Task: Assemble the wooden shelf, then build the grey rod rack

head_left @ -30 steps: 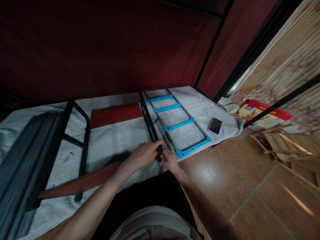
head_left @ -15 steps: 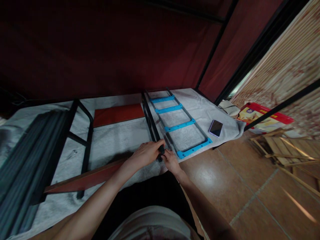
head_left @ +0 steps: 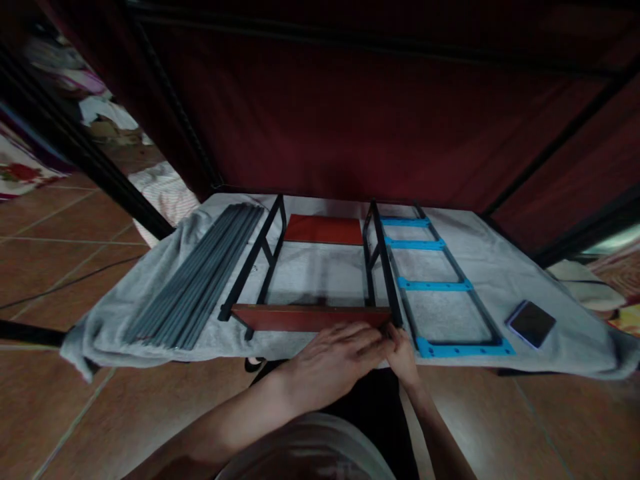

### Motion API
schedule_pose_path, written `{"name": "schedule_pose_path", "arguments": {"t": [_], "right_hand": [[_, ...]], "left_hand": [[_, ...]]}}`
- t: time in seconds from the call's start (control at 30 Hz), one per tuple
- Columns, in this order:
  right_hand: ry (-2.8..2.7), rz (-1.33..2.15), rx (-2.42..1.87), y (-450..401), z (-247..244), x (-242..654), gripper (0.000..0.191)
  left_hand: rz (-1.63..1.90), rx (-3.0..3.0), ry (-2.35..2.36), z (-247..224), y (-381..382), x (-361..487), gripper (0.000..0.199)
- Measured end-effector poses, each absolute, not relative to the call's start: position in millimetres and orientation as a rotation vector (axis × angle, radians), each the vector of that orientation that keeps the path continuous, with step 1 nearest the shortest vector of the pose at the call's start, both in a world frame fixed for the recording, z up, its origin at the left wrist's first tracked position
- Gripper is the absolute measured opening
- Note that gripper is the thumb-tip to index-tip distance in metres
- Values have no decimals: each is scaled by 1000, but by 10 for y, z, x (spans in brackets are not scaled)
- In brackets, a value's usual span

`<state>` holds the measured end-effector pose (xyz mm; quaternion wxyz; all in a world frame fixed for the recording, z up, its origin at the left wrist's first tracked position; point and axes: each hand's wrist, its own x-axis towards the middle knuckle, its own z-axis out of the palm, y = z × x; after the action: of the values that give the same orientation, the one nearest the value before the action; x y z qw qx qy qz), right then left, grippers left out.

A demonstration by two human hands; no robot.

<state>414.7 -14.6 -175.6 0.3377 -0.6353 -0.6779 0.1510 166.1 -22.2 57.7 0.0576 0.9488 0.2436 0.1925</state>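
A rack with two black metal side frames [head_left: 387, 267] and two reddish-brown boards lies on a grey cloth. Its front board [head_left: 310, 319] spans between the frames' near ends, and the orange-lit back board [head_left: 325, 230] lies farther off. At the front right corner, my left hand [head_left: 340, 363] reaches across below the board, its fingers pressed together and their tips partly hidden. My right hand [head_left: 404, 357] is closed around the near end of the right side frame, touching my left fingertips. Any small part between the fingers is hidden.
Grey tubes [head_left: 200, 280] lie bundled at the left. Right of the rack lies a grey frame with blue crosspieces [head_left: 435, 285], then a phone [head_left: 531, 325]. The cloth [head_left: 575, 347] covers the table; a dark red panel [head_left: 350, 133] stands behind.
My view has swung left, so the whole rack and tubes now show. My left hand has shifted from the black frame's end to beside the front board's corner; my right hand stays there.
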Motion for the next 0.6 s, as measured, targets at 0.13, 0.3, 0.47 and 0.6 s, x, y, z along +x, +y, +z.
{"name": "schedule_pose_path", "arguments": {"t": [0.13,0.3,0.47,0.6], "right_hand": [[-1770,381,-1650,-166,-1793,4175,25],[-1754,371,-1647,-165,-1821,4181,31],[-1704,400,-1632,-158,-1755,4162,30],[-1659,385,-1629,-158,-1698,4136,28]], "left_hand": [[1165,2749,1093,411,-438,890,37],[1681,1584,2151,-252,-106,-220,24],[769,1535,2366,-767,264,-694,31],[609,1536,2427,-882,352,-573,31]]}}
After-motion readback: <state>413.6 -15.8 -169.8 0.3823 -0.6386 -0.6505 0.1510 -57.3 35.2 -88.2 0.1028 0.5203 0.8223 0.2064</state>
